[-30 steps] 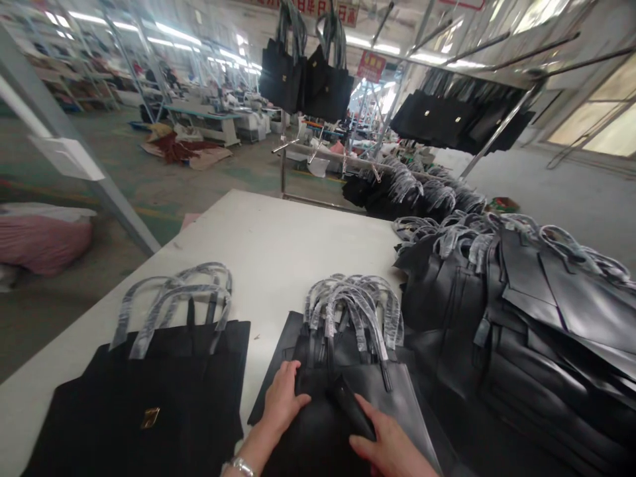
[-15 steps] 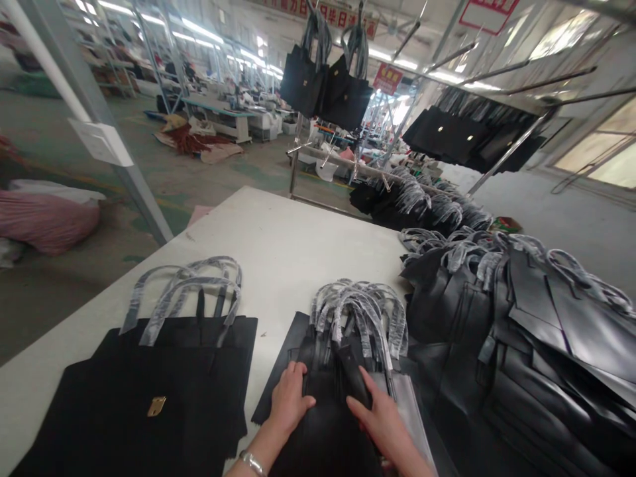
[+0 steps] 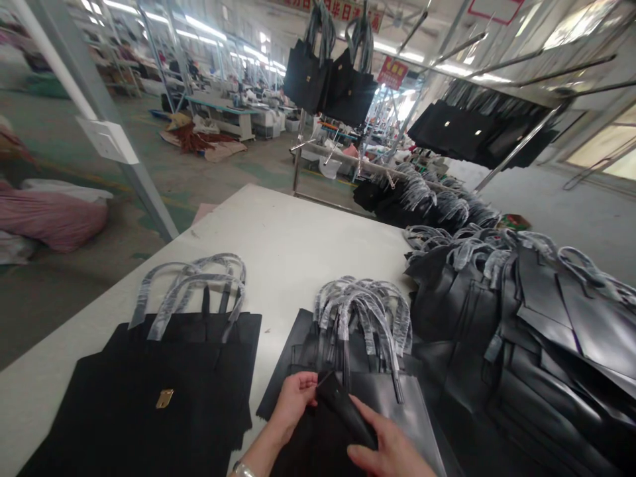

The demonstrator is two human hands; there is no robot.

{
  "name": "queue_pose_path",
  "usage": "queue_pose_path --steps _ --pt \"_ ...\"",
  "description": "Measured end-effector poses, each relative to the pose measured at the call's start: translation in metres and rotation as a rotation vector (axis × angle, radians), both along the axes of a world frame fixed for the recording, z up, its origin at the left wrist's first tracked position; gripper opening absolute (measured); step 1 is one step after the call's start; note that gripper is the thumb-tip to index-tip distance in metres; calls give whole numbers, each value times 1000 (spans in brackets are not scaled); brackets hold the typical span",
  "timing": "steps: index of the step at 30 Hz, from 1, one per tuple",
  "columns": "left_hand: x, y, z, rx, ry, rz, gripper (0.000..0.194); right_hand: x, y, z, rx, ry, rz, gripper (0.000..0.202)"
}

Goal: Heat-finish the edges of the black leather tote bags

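Note:
My right hand (image 3: 385,440) is closed around a folded black leather flap (image 3: 345,407), its thumb on the near side. At the flap's upper left corner, my left hand (image 3: 297,401) is closed in a pinch on its edge. Beneath both hands lies a stack of black handbag panels (image 3: 397,391), partly covered by my hands and the flap. Several handles (image 3: 362,305) in clear plastic wrap rise from the stack's far end. To the left, a flat black handbag panel (image 3: 134,397) carries a gold clasp (image 3: 164,398) and wrapped handles (image 3: 191,291).
A white table (image 3: 298,225) carries the panels. On the right is a large heap of black bag pieces (image 3: 472,351). Black bags (image 3: 308,79) hang from a metal rack beyond the table. A grey metal post (image 3: 114,142) stands at the left edge.
The flap has come nearer and tilted leftward in my right hand. My left hand has gone from resting on the stack to pinching the flap's corner. The view has shifted slightly.

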State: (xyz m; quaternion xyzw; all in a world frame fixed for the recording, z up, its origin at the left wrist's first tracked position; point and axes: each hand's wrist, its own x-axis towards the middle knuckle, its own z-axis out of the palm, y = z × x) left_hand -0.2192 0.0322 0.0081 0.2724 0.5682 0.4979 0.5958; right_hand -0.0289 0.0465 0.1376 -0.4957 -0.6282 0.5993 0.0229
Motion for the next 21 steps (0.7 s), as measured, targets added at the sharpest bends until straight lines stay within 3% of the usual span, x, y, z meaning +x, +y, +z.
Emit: queue_pose_path --steps 5,10,14,18,21 --pt "7 -7 9 -11 -128 80 36 -6 6 5 77 0 -95 72" --pt "12 -9 13 -4 -181 118 33 1 7 13 -9 -25 -33 72" --pt "12 -8 16 -7 -178 146 32 0 9 19 76 -54 -94 72" --pt "15 -9 20 16 -165 89 27 -1 9 23 -60 -35 -6 75" --pt "17 -9 25 43 -162 36 24 -4 12 22 15 -46 -53 74"
